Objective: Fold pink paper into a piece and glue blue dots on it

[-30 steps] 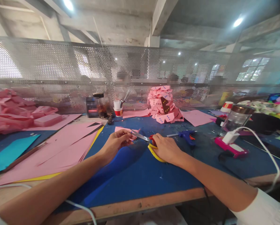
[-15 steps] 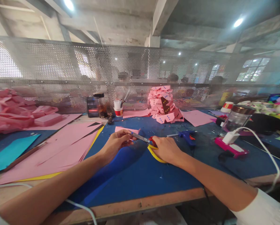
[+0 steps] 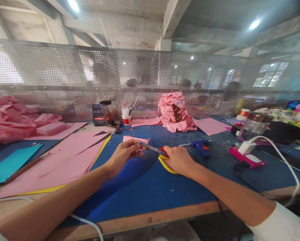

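Scissors (image 3: 152, 148) with red and yellow handles lie in my right hand (image 3: 178, 159), whose fingers are wrapped round the handles. Their blades point left toward my left hand (image 3: 126, 152). Thumb and fingers of that hand are pinched at the blade tips, where a small blue bit shows; what they hold is too small to name. Just behind my left hand, a pink paper piece (image 3: 139, 139) rests on the blue tabletop (image 3: 162, 190). A blue glue gun (image 3: 201, 147) lies beyond my right hand.
Pink sheets (image 3: 71, 157) and a turquoise sheet (image 3: 14, 164) lie left, near piled pink strips (image 3: 19, 117). At the back stand a pink dotted paper ball (image 3: 176, 112) and a cup of tools (image 3: 126, 119). A pink power strip (image 3: 247, 158) with a white cable and a jar (image 3: 255, 125) are right.
The scissor handles have drawn closer together as my right hand closed a little. My left hand stays in place. Behind the perforated screen, a person's head has appeared at the left.
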